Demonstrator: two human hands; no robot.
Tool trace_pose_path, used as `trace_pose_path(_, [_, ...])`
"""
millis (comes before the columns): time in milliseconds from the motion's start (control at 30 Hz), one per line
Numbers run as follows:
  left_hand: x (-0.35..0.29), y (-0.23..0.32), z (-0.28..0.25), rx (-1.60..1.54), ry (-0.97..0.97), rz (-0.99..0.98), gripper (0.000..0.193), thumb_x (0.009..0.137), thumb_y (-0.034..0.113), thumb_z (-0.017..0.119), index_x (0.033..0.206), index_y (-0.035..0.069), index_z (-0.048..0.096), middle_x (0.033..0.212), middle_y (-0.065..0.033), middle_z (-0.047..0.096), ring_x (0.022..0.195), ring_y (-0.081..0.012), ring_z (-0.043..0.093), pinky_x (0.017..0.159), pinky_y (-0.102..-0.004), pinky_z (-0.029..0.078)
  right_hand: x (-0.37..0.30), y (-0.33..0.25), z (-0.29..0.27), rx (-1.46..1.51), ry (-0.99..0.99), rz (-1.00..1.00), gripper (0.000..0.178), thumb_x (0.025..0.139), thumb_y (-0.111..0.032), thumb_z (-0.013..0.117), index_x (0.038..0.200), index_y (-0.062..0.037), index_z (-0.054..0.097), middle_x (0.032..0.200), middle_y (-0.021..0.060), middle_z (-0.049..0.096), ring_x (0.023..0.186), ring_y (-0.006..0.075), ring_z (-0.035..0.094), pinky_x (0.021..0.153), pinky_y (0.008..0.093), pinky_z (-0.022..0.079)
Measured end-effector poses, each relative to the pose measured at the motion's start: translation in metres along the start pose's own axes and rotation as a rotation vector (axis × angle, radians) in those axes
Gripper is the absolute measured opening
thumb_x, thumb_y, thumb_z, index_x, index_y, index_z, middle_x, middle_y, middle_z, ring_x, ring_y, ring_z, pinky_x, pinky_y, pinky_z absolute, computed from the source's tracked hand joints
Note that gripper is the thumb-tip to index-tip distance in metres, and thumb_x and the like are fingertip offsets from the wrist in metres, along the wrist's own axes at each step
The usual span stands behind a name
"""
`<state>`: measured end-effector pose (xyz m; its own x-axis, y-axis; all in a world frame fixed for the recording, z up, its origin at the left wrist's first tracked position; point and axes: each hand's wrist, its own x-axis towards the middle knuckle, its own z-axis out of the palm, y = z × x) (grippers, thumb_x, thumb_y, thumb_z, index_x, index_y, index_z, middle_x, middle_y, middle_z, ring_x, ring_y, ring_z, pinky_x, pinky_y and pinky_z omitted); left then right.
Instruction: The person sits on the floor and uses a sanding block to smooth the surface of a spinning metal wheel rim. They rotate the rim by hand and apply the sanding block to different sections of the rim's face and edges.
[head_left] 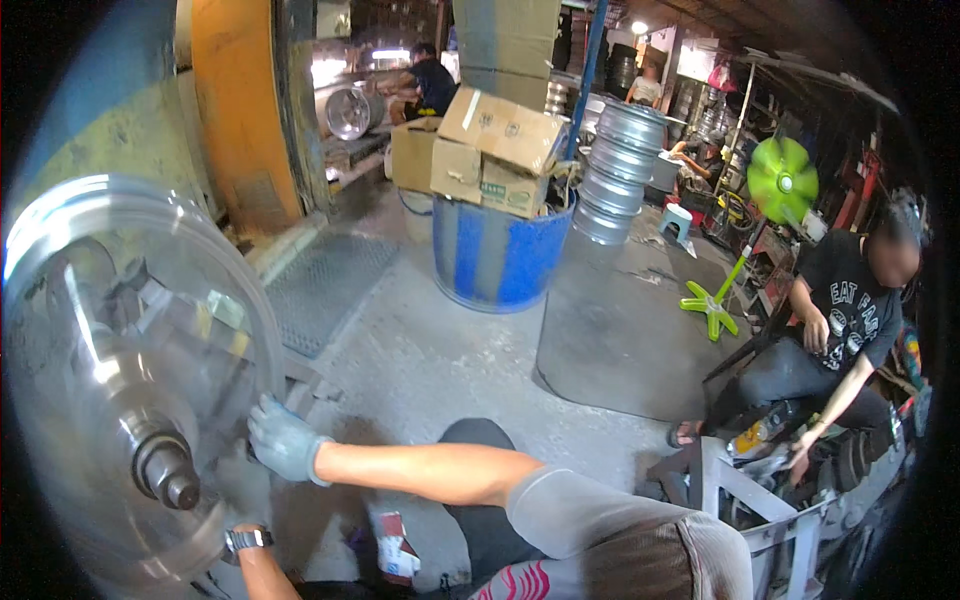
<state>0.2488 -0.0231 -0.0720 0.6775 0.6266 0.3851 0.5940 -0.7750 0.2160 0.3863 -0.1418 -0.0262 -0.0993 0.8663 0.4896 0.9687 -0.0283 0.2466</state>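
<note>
A large silver wheel rim (253, 290) fills the left side, blurred as though spinning. A shaft with a big nut (165, 470) pokes out of its centre. My right hand (285, 440), in a grey glove, is at the rim's right edge with its fingers curled together; what they press or hold is hidden. Below it, my left hand (245, 492) is near the rim's lower right edge, with a watch (248, 539) on the wrist. Blur and the rim hide the left fingers. Through the rim, grey machine parts show faintly.
A blue drum (500, 255) carries cardboard boxes (500, 135). Behind it stand stacked silver rims (620, 170). A green fan (783, 182) runs at the right, near a seated person (845, 310) beside a metal frame (740, 490). Mats (325, 280) lie on the floor.
</note>
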Motion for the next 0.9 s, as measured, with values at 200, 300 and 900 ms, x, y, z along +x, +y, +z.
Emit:
trace_pose_path(200, [0.001, 0.011, -0.015, 0.002, 0.058, 0.082, 0.026, 0.096, 0.025, 0.067, 0.111, 0.006, 0.075, 0.097, -0.0275, 0.075, 0.087, -0.0499, 0.072, 0.075, -0.0565, 0.056, 0.002, -0.002, -0.007, -0.060, -0.064, -0.003, 0.022, 0.088, -0.025, 0.067, 0.093, -0.0113, 0.083, 0.098, 0.0084, 0.073, 0.105, 0.0284, 0.063, 0.102, 0.0490, 0.044])
trace_pose_path(300, [0.002, 0.013, -0.020, -0.056, 0.062, 0.112, 0.026, 0.096, 0.026, 0.068, 0.111, 0.006, 0.075, 0.095, -0.0272, 0.075, 0.087, -0.0493, 0.073, 0.076, -0.0561, 0.057, 0.003, -0.002, -0.010, -0.078, -0.091, -0.012, 0.023, 0.088, -0.025, 0.066, 0.094, -0.0109, 0.083, 0.098, 0.0089, 0.072, 0.104, 0.0287, 0.063, 0.101, 0.0495, 0.044])
trace_pose_path(900, [0.002, 0.005, 0.008, 0.012, -0.030, -0.119, 0.028, 0.092, 0.030, 0.072, 0.106, 0.006, 0.075, 0.099, -0.0249, 0.075, 0.092, -0.0469, 0.071, 0.081, -0.0562, 0.053, 0.001, 0.004, -0.008, -0.079, -0.058, -0.027, 0.025, 0.090, -0.024, 0.064, 0.095, -0.0081, 0.082, 0.096, 0.0123, 0.073, 0.101, 0.0313, 0.064, 0.104, 0.0539, 0.043])
